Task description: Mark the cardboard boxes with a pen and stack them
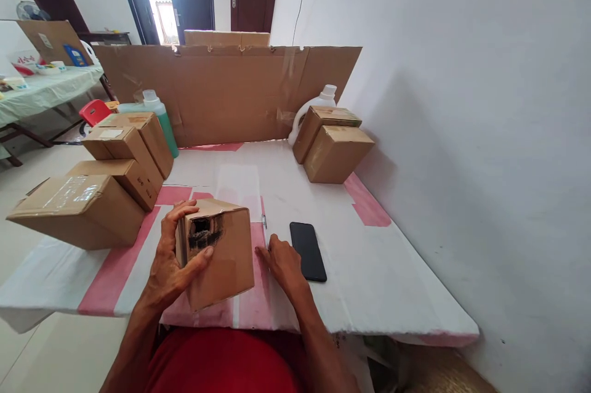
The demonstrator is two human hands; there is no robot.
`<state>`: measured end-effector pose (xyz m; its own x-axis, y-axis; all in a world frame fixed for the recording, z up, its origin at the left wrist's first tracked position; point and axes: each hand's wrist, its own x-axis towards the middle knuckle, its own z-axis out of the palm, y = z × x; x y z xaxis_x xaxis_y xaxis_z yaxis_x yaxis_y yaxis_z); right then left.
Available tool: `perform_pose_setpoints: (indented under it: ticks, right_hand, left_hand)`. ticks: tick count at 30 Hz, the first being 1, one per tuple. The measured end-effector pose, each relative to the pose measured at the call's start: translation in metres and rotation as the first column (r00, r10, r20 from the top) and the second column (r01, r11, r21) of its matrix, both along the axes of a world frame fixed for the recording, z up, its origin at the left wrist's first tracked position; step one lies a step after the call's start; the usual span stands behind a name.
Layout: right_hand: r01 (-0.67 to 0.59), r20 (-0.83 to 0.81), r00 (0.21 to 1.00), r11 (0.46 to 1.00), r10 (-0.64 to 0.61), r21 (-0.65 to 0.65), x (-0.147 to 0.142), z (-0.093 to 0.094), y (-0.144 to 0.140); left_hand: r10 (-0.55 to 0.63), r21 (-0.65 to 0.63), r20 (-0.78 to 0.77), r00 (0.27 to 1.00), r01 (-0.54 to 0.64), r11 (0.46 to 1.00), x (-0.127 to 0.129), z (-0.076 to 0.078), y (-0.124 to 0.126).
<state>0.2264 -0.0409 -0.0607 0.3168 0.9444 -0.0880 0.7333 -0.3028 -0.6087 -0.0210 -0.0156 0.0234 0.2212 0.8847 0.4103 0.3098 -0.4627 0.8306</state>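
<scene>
Cardboard box [217,251] at bench [392,282] front edge, tilted, left hand [173,260] clamped round its left side; right hand [281,260] flat on bench, fingers apart, beside black phone [308,251].

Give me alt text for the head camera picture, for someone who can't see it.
The left hand grips a small cardboard box on a pink-and-white table; the right hand rests flat beside a black phone. More boxes stand in stacks left and right.
</scene>
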Motion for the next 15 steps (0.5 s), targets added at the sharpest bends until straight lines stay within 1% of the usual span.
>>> perform_pose_setpoints:
  ticks: [3, 5, 7, 9, 12, 15]
  right_hand:
    - [0.049, 0.077, 0.996, 0.997, -0.044, -0.062, 0.014, 0.001, -0.002]
    - [0.139, 0.148, 0.981, 0.988, -0.128, -0.068, 0.027, 0.001, -0.008]
    - [0.250, 0.213, 0.950, 0.965, -0.229, -0.075, 0.040, -0.001, -0.016]
    - [0.327, 0.239, 0.925, 0.939, -0.296, -0.103, 0.051, -0.003, -0.023]
    - [0.368, 0.190, 0.921, 0.919, -0.339, -0.144, 0.066, -0.008, -0.026]
    - [0.393, 0.075, 0.920, 0.907, -0.386, -0.151, 0.075, -0.014, -0.020]
  left_hand:
    - [0.008, -0.001, 0.001, 1.000, -0.008, 1.000, 0.000, 0.000, 0.000]
    - [-0.001, 0.005, 0.007, 1.000, 0.001, 1.000, 0.000, -0.001, 0.000]
    - [-0.005, 0.016, 0.009, 1.000, 0.005, 1.000, 0.000, -0.001, 0.000]
    - [-0.004, 0.028, 0.001, 1.000, 0.004, 1.000, 0.001, -0.001, 0.001]
    - [-0.009, 0.042, -0.014, 1.000, 0.009, 0.999, 0.003, 0.000, 0.000]
    - [-0.012, 0.051, -0.022, 1.000, 0.013, 0.999, 0.003, 0.001, -0.001]
